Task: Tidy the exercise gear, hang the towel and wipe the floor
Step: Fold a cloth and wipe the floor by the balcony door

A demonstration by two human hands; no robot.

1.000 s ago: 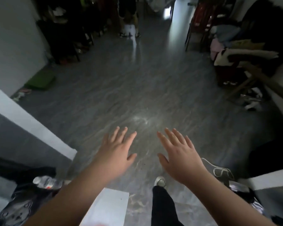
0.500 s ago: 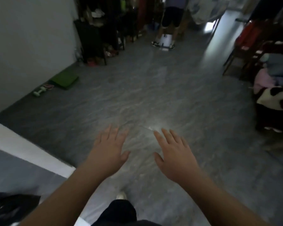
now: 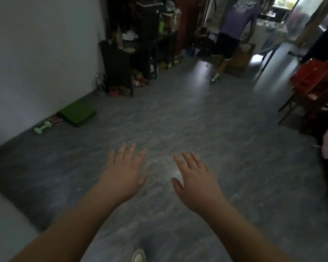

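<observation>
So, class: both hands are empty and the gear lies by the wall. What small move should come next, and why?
Probably step left toward the dumbbell and green mat: they lie by the wall, well beyond the open left hand and right hand.

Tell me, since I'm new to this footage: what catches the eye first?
Two bare hands, left hand and right hand, stretch forward with fingers spread, holding nothing, above the grey floor. By the left wall lie a green mat and a pale green dumbbell. Another person stands at the far end.
</observation>
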